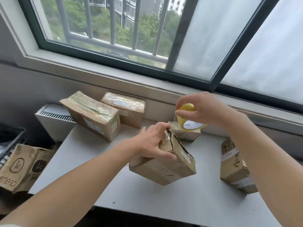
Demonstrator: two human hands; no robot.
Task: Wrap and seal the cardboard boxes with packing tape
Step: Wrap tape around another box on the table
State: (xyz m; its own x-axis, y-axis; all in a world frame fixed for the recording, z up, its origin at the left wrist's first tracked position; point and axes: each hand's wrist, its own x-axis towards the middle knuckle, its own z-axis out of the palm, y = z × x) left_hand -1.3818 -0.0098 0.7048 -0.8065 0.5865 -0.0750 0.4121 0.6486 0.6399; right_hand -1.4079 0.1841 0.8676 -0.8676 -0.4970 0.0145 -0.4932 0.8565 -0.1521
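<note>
Gripping tilted box (164, 167), tape roll (187, 108)

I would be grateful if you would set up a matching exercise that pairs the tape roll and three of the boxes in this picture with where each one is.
Things:
1. tape roll
2. tilted box
3. printed box
4. white-taped box

Places:
A. off the table, to its left
B. gripped by the left hand
C. at the table's right edge
D. gripped by the right hand

Pairs: 1-D, 2-B, 3-A, 4-C
</note>
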